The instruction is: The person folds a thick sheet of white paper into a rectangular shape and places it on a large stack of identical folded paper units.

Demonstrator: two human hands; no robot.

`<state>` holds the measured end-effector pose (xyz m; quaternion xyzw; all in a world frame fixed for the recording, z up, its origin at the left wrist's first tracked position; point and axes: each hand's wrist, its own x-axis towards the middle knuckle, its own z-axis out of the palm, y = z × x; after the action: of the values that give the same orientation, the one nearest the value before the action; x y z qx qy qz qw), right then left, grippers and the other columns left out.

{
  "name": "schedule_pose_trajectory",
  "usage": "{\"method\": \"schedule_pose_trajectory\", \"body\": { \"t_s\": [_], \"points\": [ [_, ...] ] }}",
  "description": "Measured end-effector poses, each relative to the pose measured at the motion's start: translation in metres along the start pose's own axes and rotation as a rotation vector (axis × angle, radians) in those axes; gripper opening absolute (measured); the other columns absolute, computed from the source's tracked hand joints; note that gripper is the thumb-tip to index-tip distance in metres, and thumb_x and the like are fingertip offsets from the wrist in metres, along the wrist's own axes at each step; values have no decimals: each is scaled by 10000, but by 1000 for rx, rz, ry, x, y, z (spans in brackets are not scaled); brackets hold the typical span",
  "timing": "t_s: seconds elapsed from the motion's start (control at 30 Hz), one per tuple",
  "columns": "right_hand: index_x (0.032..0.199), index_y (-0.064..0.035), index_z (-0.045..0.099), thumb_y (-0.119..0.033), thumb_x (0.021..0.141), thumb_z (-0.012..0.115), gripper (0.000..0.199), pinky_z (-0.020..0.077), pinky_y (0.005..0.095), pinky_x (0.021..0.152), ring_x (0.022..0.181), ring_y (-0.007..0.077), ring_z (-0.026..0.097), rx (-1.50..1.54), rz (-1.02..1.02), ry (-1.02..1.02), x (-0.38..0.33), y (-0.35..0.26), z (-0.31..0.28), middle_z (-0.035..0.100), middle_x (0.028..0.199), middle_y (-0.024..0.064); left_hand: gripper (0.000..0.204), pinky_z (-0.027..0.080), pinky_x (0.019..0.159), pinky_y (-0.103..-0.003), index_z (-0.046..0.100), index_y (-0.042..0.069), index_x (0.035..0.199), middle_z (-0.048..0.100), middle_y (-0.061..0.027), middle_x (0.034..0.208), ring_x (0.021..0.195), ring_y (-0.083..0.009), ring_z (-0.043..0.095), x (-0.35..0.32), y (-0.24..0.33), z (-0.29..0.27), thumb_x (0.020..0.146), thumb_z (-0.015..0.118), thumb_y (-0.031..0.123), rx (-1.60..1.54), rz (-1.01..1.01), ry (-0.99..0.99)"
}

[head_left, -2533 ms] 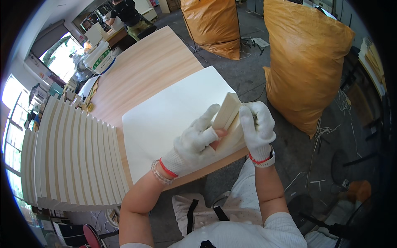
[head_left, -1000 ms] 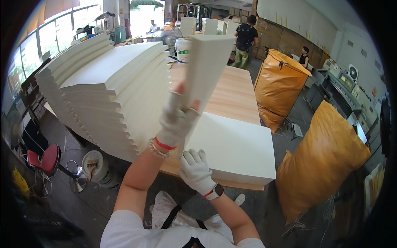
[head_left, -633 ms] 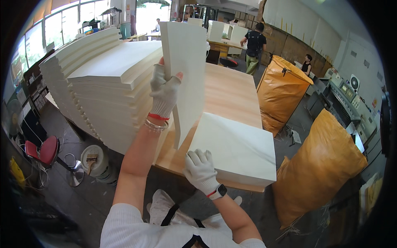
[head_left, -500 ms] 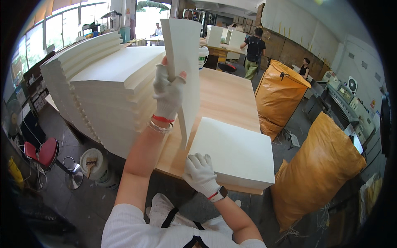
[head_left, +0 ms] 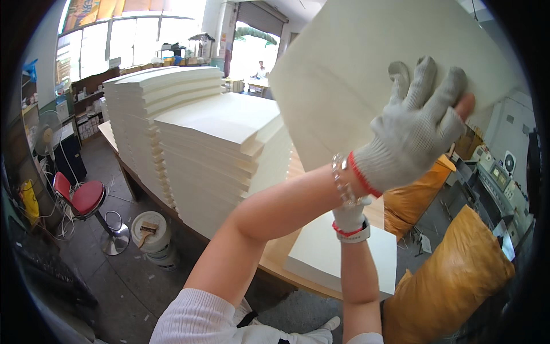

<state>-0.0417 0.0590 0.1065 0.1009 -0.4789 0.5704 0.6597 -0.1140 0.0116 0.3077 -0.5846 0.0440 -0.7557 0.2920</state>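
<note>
A large off-white stack of paper [head_left: 344, 63] is raised and tilted, its broad face toward me. My left hand [head_left: 418, 126], in a white knit glove with a red cuff and some bare fingertips, lies against that face with fingers spread. Below it, my right hand [head_left: 348, 218], gloved and with a watch at the wrist, is mostly hidden behind my left forearm; its fingers do not show, so I cannot tell its grip. Another block of white paper [head_left: 321, 258] lies at the front of the wooden table [head_left: 274, 261], behind my right forearm.
Tall layered paper stacks [head_left: 200, 166] fill the table's left side. Orange sacks [head_left: 452, 281] stand at the right, near machinery [head_left: 498, 178]. On the floor at left are a red stool [head_left: 87, 198] and a bucket [head_left: 152, 235] with a brush [head_left: 148, 230] on top.
The raised paper has swung from upright and edge-on to tilted and face-on, moving up and right. My left hand now spreads over its face; my right hand has left the lower block's left edge.
</note>
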Motion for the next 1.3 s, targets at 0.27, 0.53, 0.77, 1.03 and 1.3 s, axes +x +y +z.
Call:
{"method": "schedule_pose_trajectory", "body": {
  "t_s": [0.27,0.53,0.77,1.03,1.3],
  "points": [
    [1312,9,495,-100,1002,631,355,606,368,895,1055,222,673,-561,-34,238,134,44,88,621,1219,126,427,572,953,-350,614,145,1382,687,-151,1291,1107,-266,699,-6,-153,-112,960,671,116,-285,-444,-710],
    [1116,83,557,-277,930,752,450,626,285,663,762,214,725,-1104,344,405,158,70,44,686,1031,172,370,528,979,-418,678,158,1304,743,-102,1212,1137,-296,697,-70,-264,-303,975,645,322,819,-982,-1303],
    [1498,30,443,-723,922,543,953,559,377,777,920,288,728,-1793,466,-29,120,52,107,711,1100,215,380,536,858,-321,712,196,1299,781,-39,990,934,-137,715,-102,-271,-358,925,649,215,413,-1213,-1077],
    [1339,49,542,-635,898,661,822,543,442,805,921,319,691,-1976,276,-35,111,74,106,664,1030,249,306,572,808,-262,729,-5,1191,753,-77,1006,877,-126,710,-129,-296,-372,892,691,52,1,-1380,-728],
    [1289,36,564,-493,891,736,684,543,426,773,852,315,665,-1894,101,1,102,84,101,638,1006,254,329,521,798,-272,754,36,1153,736,-14,911,849,-107,654,-106,-291,-367,846,784,149,169,-1327,-888]
  ]
}}
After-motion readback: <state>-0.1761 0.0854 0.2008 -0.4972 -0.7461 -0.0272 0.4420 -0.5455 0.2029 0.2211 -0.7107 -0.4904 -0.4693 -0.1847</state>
